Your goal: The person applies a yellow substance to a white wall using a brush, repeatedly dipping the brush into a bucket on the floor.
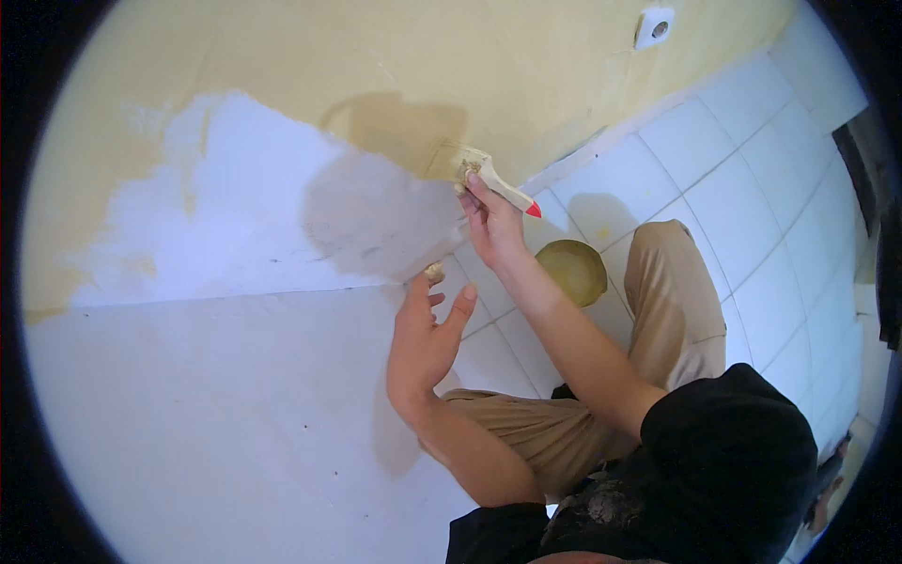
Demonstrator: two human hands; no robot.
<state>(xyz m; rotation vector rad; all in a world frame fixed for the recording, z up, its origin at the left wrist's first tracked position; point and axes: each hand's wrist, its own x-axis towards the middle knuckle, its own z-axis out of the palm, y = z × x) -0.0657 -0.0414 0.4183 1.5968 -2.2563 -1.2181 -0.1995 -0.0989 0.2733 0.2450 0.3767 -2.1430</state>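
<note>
My right hand (pixel 495 218) grips a flat paintbrush (pixel 509 189) near its ferrule. The pale wooden handle has a red tip and points down to the right; its yellowish bristles are at the wall (pixel 261 42), where I cannot tell if they touch. My left hand (pixel 426 345) is held near the wall corner, thumb and fingers apart. At its fingertips shows a small cream-yellow lump (pixel 434 272); whether it is stuck to them is unclear. A round container (pixel 572 275) with a yellowish inside stands on the floor beside my right forearm. Yellow coating meets a white patch on the wall.
White floor tiles (pixel 768 233) run along the wall's foot and bear yellowish spots near the container. A white wall socket (pixel 655 28) is at the upper right. A plain white wall surface (pixel 211 409) adjoins at lower left. My bent legs in tan trousers (pixel 669 296) flank the container. Part of a person shows at far lower right.
</note>
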